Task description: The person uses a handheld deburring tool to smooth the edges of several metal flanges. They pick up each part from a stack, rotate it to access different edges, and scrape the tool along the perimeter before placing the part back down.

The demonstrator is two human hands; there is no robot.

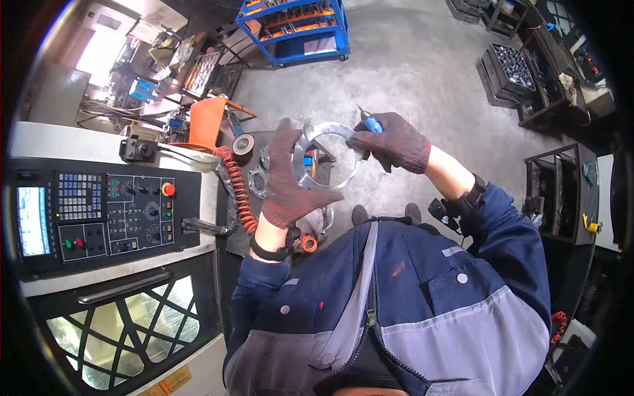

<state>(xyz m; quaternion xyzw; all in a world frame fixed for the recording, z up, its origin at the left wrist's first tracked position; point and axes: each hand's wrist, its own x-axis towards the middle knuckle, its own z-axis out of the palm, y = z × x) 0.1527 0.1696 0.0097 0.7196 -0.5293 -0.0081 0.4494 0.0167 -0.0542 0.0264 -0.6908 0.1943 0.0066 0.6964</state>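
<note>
From the head camera, a flat, shiny metal ring with a wide central hole (328, 155) is held up in the air in front of the person's chest, above the grey concrete floor (409, 72) and just right of the dark work table (244, 231) that carries more metal flanges (259, 179). Its bright face catches the light, and its rim looks thin and even.

The left hand (288, 175), in a dark red knitted glove, grasps the ring's left side, fingers spread upward across the face and thumb reaching toward the lower edge. The forearm rises from the blue work jacket's sleeve (264, 284), a black wristband at the wrist.

The right hand (393, 142), gloved alike, is clenched around a small blue-handled tool (370, 122) whose tip points up and left at the ring's upper right rim; the fingers also touch the ring there.

To the left stands a machine control panel with buttons and knobs (109, 211), with a coiled orange cable (239, 188) hanging beside it.
</note>
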